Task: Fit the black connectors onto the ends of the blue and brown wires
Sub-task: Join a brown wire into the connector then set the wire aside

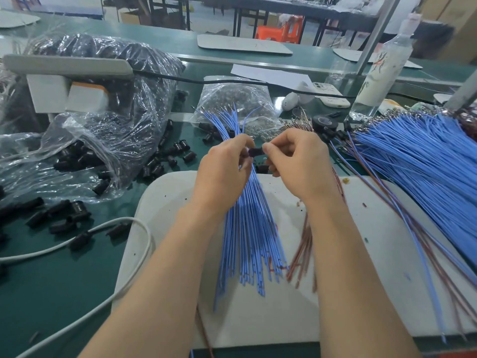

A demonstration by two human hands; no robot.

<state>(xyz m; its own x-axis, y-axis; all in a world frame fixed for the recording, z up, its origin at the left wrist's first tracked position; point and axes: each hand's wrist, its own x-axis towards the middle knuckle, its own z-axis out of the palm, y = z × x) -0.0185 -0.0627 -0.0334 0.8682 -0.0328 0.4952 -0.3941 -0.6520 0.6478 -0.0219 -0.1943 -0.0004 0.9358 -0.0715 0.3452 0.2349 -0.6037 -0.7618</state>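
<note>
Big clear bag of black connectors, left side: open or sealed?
Open. The mouth of the clear bag gapes at its near end, and black connectors spill out onto the green table.

Thin blue wires (247, 228): smooth plastic insulation, matt. Black cylindrical connectors (183, 145): moulded plastic, slight sheen. Clear crinkled plastic bag (124, 120) glossy; green bench (51, 293) surface matt.

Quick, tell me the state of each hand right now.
The left hand is closed around the bundle of blue wires.
The right hand is pinching a black connector.
</note>
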